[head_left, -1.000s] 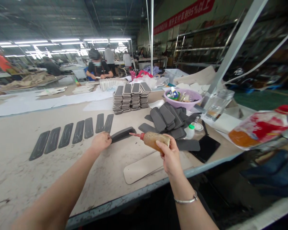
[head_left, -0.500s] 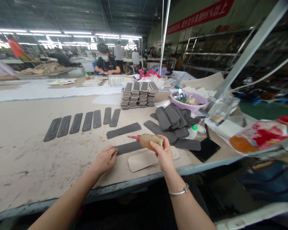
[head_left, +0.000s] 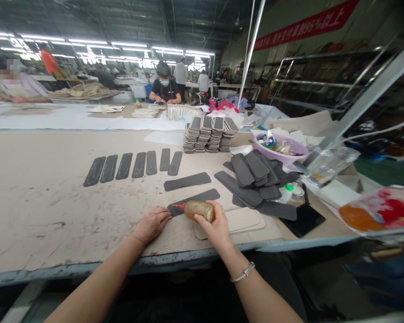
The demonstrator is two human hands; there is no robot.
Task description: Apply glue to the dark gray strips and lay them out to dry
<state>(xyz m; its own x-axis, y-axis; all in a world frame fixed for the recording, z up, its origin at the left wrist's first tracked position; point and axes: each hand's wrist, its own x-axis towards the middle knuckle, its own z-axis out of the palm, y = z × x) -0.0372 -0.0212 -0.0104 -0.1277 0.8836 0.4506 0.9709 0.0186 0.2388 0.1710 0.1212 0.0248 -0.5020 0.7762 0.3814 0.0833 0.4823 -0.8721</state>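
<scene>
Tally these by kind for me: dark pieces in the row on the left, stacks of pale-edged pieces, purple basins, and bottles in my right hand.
Dark pieces in the row: 7
Stacks of pale-edged pieces: 4
Purple basin: 1
Bottle in right hand: 1
Total: 13

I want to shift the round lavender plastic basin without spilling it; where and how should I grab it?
I'd pinch the round lavender plastic basin from above by its near rim, thumb outside and fingers inside. That edge is uncovered, though dark grey flat strips crowd close. Keep it level: it's open and holds items.
</scene>
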